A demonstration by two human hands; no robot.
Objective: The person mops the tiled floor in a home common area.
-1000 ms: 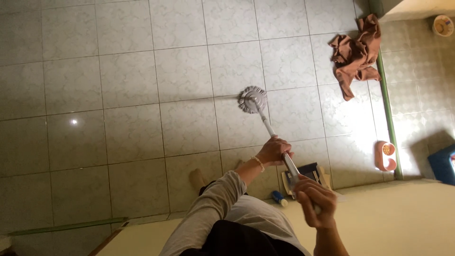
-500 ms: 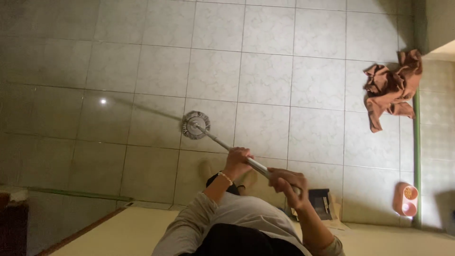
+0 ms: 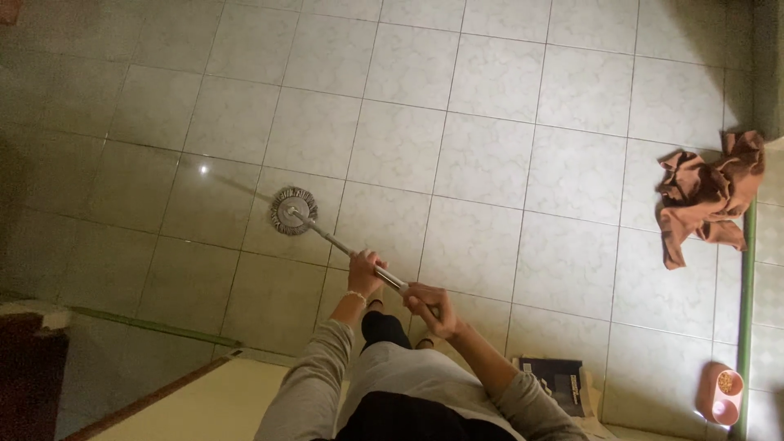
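Both hands clenched on the mop handle. Left hand sits lower on the shaft, nearer the head; right hand grips the top end, just beside it. Handle's long axis runs from the hands up-left and away to the mop head, flat on the tiled floor. Head: round, grey fringe, metal hub. Brown cloth lies crumpled far right, well apart.

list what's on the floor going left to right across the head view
round grey mop head → left hand on the metal mop handle → right hand → dark flat box → crumpled brown cloth → pink two-bowl dish
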